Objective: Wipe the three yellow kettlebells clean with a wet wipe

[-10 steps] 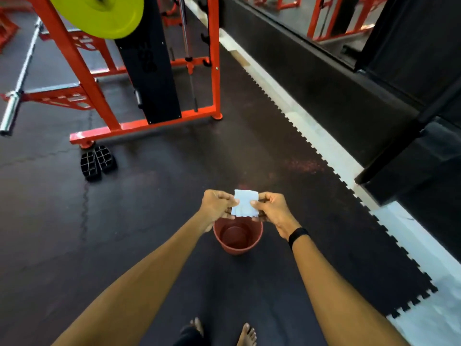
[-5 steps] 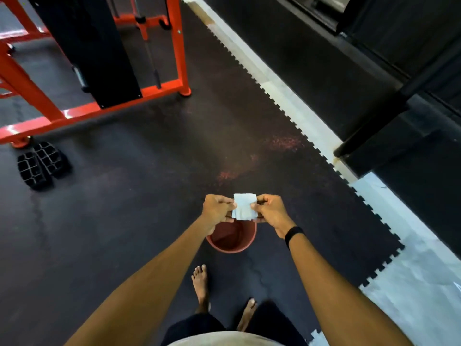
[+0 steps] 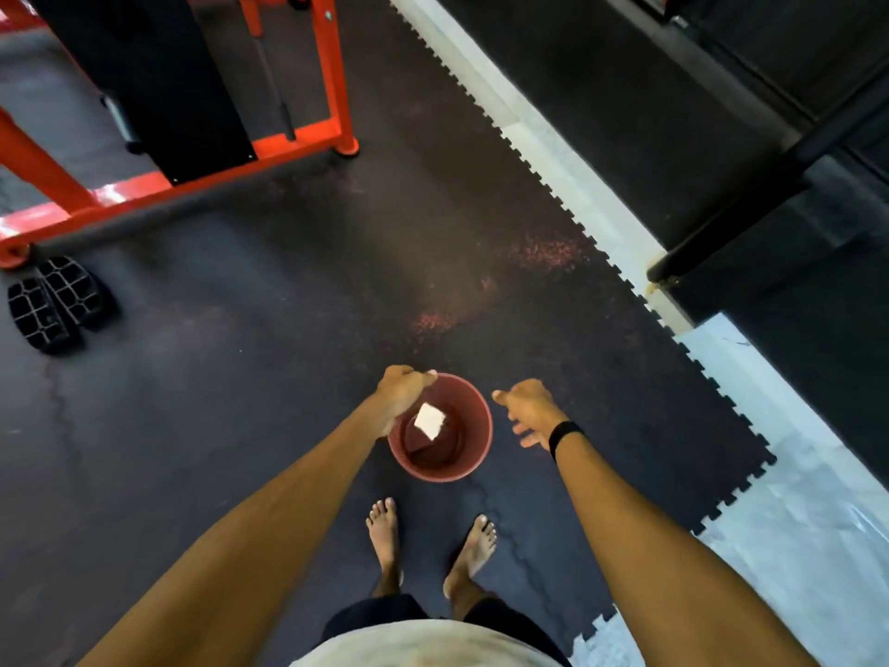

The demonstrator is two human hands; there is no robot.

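A person stands barefoot on a dark rubber floor mat [image 3: 269,358], looking straight down past both outstretched arms. A small red bucket [image 3: 474,454] sits on the mat just ahead of the toes. The white wet wipe [image 3: 429,420] shows inside the bucket's mouth, below the left hand [image 3: 401,394] and apart from its fingers; whether it is in the air or resting inside cannot be told. The left hand hovers over the bucket's left rim with the fingers loosely curled and holding nothing. The right hand [image 3: 527,410] is just to the right of the bucket, fingers spread open and empty, with a black band [image 3: 564,434] on its wrist. No kettlebells appear in this view. To the upper left stands an orange steel frame [image 3: 144,195] with a black panel [image 3: 158,84], and a pair of black ribbed blocks [image 3: 55,303] lies on the mat beside its foot. A pale tiled strip [image 3: 567,170] runs along the mat's toothed right edge.
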